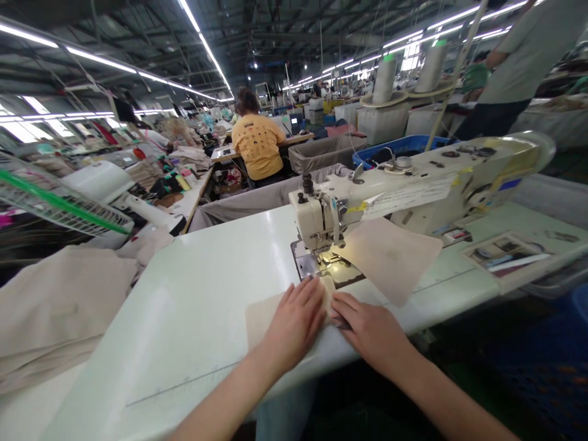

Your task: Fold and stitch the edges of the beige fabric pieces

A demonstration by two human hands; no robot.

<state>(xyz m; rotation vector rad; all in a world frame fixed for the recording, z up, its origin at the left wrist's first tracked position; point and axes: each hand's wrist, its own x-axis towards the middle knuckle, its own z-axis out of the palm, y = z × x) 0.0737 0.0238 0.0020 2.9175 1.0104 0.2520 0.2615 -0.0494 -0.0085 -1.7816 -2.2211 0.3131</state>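
Observation:
My left hand (297, 321) lies on a beige fabric piece (258, 318), fingers stretched forward and its thumb hidden. Opposite it, my right hand (371, 331) is closed at the edge of a narrow pale fabric strip (327, 293), fingers bent together. A small dark object (340, 320) shows under the right fingers; its kind is hidden. Just beyond both hands stands the sewing machine's head (316, 214), over a lit metal needle plate (309, 264). Whether the strip reaches under the presser foot (318, 254), I cannot tell.
Another beige fabric panel (395, 254) lies right of the needle. Farther right, a tray (508, 254) holds small tools. A fabric pile (59, 312) sits left of the pale tabletop (206, 294). A person in a yellow shirt (257, 144) sits ahead; another person (528, 67) stands at right.

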